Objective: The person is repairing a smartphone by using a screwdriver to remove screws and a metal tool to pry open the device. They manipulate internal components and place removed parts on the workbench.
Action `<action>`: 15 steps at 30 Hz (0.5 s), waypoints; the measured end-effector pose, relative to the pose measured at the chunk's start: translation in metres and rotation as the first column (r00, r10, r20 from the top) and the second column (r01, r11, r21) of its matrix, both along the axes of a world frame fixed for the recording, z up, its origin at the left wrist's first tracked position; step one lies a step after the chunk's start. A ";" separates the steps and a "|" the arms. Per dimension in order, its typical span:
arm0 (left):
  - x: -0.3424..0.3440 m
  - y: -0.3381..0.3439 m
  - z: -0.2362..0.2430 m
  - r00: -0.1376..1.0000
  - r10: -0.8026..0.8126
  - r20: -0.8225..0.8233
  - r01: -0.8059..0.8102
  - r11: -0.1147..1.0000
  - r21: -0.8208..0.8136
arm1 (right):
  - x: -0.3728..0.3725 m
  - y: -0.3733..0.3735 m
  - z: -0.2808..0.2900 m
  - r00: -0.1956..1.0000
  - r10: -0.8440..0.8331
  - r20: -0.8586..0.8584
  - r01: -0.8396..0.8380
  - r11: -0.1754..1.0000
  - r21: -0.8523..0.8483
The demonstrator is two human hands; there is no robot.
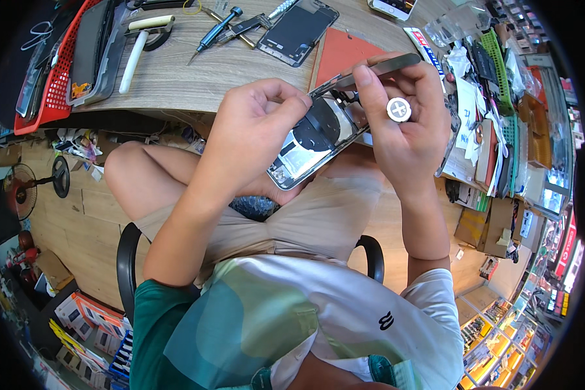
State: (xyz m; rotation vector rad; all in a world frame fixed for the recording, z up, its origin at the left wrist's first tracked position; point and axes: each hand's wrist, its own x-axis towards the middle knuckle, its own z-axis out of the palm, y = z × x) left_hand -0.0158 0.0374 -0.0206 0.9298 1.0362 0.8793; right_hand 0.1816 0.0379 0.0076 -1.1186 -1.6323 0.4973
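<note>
An opened smartphone without its screen is tilted between my hands, above my lap and in front of the table edge. Its black and silver inner parts show. My left hand is closed, thumb and fingertips pinched at the phone's upper left edge. In my right hand, thumb and fingers grip dark metal tweezers, their broad end pointing right and the tips angled down to the phone's upper edge. A round white cap with a cross shows against the right palm; the rest of that tool is hidden.
On the table lie a detached phone screen, a blue screwdriver, a white-handled roller and a reddish mat. A red basket stands at the left. Papers and a green basket crowd the right.
</note>
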 end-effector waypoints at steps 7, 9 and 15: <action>0.001 0.000 -0.006 1.000 0.025 -0.001 -0.025 0.998 0.050 | -0.004 0.003 -0.003 1.000 -0.006 0.016 0.005 0.999 0.044; 0.000 0.001 -0.010 1.000 0.018 -0.003 -0.017 0.997 0.075 | -0.004 0.002 -0.002 1.000 -0.017 0.024 0.015 0.998 0.067; 0.000 0.001 -0.012 0.999 0.008 0.043 -0.011 0.998 0.058 | -0.005 0.002 -0.002 0.997 -0.029 0.065 0.026 0.998 0.051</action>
